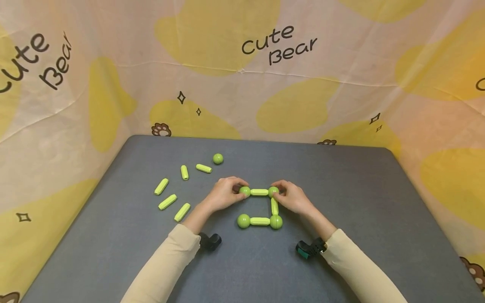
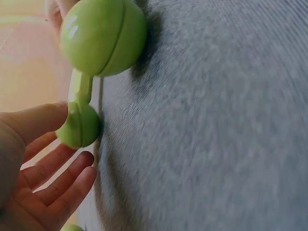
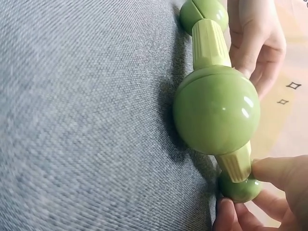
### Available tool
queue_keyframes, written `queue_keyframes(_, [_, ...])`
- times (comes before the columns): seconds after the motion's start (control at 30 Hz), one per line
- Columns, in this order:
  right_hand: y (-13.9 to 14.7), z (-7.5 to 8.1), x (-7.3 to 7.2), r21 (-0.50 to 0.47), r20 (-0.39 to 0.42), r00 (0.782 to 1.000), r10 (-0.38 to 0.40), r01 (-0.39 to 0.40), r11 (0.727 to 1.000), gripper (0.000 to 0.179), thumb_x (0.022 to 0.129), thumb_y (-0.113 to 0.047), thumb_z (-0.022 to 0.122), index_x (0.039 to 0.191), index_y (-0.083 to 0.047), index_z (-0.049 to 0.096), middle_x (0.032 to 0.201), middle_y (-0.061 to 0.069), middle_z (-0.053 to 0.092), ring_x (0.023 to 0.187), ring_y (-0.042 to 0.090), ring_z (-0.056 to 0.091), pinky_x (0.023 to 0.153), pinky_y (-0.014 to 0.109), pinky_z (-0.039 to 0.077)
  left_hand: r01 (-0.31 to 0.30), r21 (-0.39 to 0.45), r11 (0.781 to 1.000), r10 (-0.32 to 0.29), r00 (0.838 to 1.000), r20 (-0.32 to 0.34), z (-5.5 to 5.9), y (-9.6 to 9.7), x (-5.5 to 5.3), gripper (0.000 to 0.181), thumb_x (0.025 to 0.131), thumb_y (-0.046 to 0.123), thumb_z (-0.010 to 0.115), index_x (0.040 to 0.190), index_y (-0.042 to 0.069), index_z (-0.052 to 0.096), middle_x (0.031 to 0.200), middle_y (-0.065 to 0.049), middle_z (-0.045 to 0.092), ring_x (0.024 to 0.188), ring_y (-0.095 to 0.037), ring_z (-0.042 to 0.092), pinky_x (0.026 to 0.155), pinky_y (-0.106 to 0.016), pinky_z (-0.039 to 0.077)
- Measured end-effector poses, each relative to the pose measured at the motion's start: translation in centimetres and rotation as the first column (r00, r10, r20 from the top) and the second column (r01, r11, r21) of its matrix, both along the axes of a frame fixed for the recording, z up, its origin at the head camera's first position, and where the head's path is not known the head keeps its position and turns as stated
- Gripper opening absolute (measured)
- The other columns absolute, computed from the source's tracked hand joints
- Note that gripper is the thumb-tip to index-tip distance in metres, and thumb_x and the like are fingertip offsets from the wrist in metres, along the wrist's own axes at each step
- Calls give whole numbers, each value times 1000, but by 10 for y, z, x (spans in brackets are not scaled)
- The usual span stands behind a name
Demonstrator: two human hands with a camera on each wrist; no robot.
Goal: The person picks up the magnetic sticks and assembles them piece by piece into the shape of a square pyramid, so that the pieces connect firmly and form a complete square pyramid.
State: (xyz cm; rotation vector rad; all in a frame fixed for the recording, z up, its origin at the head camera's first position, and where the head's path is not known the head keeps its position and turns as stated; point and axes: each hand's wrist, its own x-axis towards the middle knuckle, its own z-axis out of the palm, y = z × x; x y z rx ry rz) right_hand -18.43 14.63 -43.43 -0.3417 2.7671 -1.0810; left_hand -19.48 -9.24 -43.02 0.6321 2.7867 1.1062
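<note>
On the table [image 1: 341, 261], the near rod [image 1: 259, 221] runs from the near-left ball [image 1: 243, 221] to the near-right ball [image 1: 276, 221], the right rod [image 1: 274, 206] leads back from there to the far-right ball [image 1: 272, 191], and the far rod [image 1: 259, 192] reaches left to the far-left ball [image 1: 245, 192]. The left hand [image 1: 226, 193] touches the far-left ball from its left, the right hand [image 1: 293, 198] the far-right ball from its right. Farther left lie five loose rods [image 1: 167, 202], the loose ball [image 1: 217, 158] (farthest back of all the pieces) just right of the rightmost one, and the cloth [image 1: 227, 88] hangs behind the table.
</note>
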Motion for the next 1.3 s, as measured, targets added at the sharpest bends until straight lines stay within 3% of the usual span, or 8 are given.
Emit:
queue_keyframes(0.27, [1, 0, 0, -7, -9, 1000, 6, -6, 1000, 30, 88, -19, 60, 117, -8, 59, 105, 10, 62, 82, 18, 58, 64, 28, 46, -52, 46, 998, 53, 999, -9, 18, -28, 10, 32, 80, 15, 71, 111, 8, 65, 109, -6, 65, 92, -20, 64, 76, -33, 52])
queue_keyframes(0.4, [1, 0, 0, -10, -23, 1000, 7, -7, 1000, 30, 88, -20, 61, 116, -8, 60, 103, 9, 63, 82, 18, 59, 65, 29, 47, -119, 83, 989, 120, 993, -5, 28, -47, 21, 31, 80, 15, 70, 109, 8, 66, 109, -9, 65, 94, -23, 64, 77, -35, 52])
queue_keyframes(0.57, [2, 0, 0, -7, -31, 999, 8, -8, 1000, 30, 88, -21, 61, 115, -9, 60, 104, 9, 63, 82, 17, 59, 66, 29, 46, -223, 55, 973, 224, 975, -6, 37, -72, 37, 29, 80, 15, 70, 108, 9, 66, 110, -8, 64, 95, -25, 63, 78, -38, 52])
queue_keyframes(0.77, [2, -1, 0, -7, -22, 1000, 9, -9, 1000, 30, 88, -21, 61, 116, -10, 60, 104, 8, 63, 82, 17, 58, 65, 29, 46, -313, 8, 950, 313, 949, -27, 33, -104, 53, 28, 80, 14, 70, 107, 6, 66, 106, -11, 66, 92, -27, 64, 76, -40, 51])
queue_keyframes(0.97, [2, -1, 0, -5, -14, 1000, 3, -3, 1000, 30, 88, -22, 61, 116, -10, 60, 105, 8, 63, 83, 18, 58, 66, 30, 46, -393, -25, 919, 393, 920, 2, 22, -125, 67, 29, 77, 14, 73, 104, 5, 68, 96, -11, 69, 80, -22, 66, 61, -29, 49])
queue_keyframes(1.3, [1, -1, 1, -11, -1, 1000, 0, 0, 1000, 29, 88, -22, 61, 115, -11, 60, 104, 7, 62, 83, 17, 59, 67, 30, 46, -411, -81, 908, 414, 910, 28, 10, -136, 77, 32, 75, 19, 74, 103, 4, 68, 90, -7, 69, 70, -13, 64, 58, -27, 45])
